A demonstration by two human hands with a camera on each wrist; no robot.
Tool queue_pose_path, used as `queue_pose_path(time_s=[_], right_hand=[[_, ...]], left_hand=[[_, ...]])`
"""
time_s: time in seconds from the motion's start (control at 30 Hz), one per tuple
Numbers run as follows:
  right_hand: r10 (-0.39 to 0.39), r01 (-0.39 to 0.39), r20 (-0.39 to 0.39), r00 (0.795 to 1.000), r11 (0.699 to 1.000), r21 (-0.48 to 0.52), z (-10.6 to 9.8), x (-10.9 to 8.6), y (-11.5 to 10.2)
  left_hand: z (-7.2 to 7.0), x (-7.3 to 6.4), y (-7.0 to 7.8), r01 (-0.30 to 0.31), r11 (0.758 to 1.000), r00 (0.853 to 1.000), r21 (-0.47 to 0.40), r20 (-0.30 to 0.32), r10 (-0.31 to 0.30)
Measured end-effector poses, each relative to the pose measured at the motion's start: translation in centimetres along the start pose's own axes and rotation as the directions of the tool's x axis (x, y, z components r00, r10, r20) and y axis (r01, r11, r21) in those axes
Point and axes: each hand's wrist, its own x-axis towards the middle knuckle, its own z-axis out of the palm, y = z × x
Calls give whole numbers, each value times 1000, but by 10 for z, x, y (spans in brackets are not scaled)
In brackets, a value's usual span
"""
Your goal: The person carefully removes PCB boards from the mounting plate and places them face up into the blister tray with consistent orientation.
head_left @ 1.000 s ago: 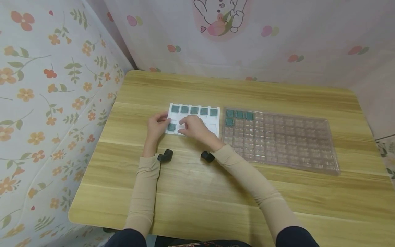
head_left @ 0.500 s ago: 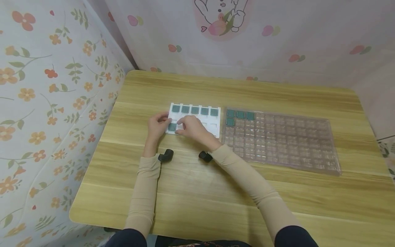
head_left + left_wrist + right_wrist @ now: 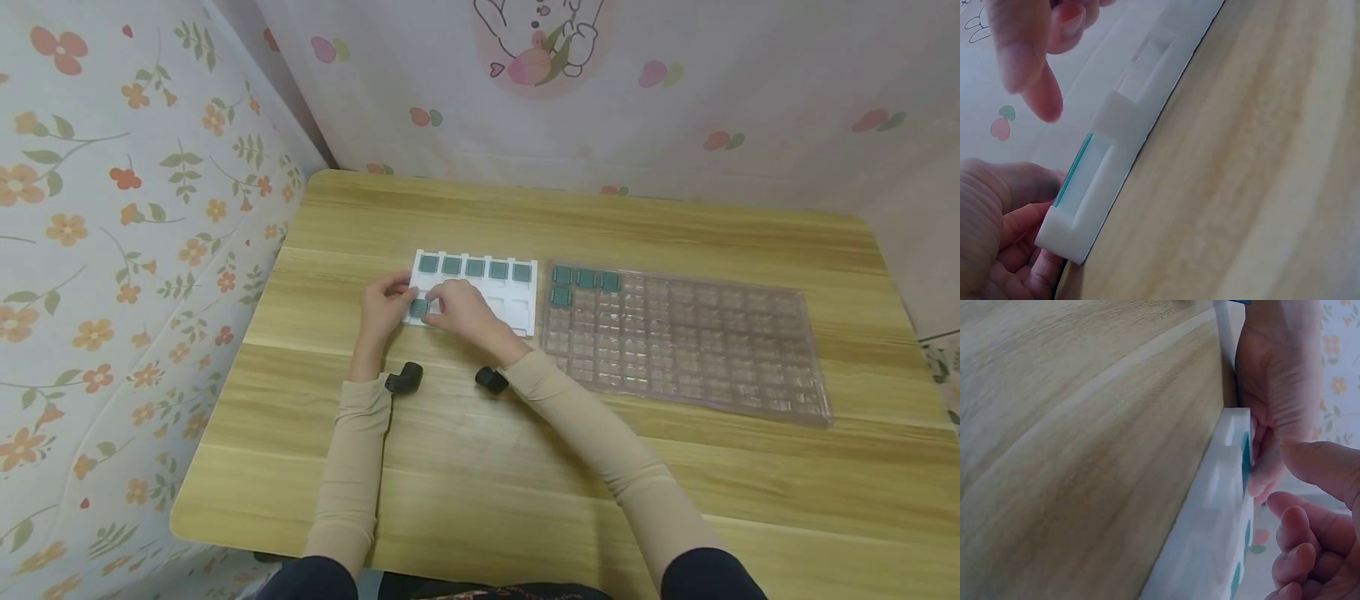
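My left hand (image 3: 384,307) holds the left end of a white tray (image 3: 533,292), thumb at its top edge and fingers curled against its side. Green square chips (image 3: 475,267) fill the tray's back row. One more chip (image 3: 418,308) sits in the front left pocket; its thin green edge (image 3: 1072,170) shows in the left wrist view. Over the front row, just right of that chip, hovers my right hand (image 3: 467,310). Its thumb and index finger are apart with nothing between them, the other fingers loosely bent. The right hand hides some front pockets.
To the right lies a large clear plastic tray (image 3: 720,350) with many small pockets. Several green chips (image 3: 585,278) sit in its back left corner. Black wrist cameras (image 3: 405,378) show at both wrists. Patterned curtains (image 3: 675,100) hang behind and to the left of the wooden table (image 3: 465,467).
My right hand has shifted a little to the left, toward the front left chip. The left hand and both trays keep their places.
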Motion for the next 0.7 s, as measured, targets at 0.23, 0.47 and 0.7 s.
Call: queue_pose_path(time_s=[0.23, 0.47, 0.7], right_hand=[[6, -7, -16, 1000, 1000, -9, 6, 1, 3], [14, -15, -38, 999, 999, -37, 10, 5, 2], [9, -12, -42, 999, 998, -64, 14, 9, 0]], left_hand=[[0, -1, 0, 7, 1000, 1000, -5, 2, -7], [0, -1, 1, 11, 1000, 1000, -6, -2, -11], [0, 1, -1, 9, 1000, 1000, -7, -3, -9]])
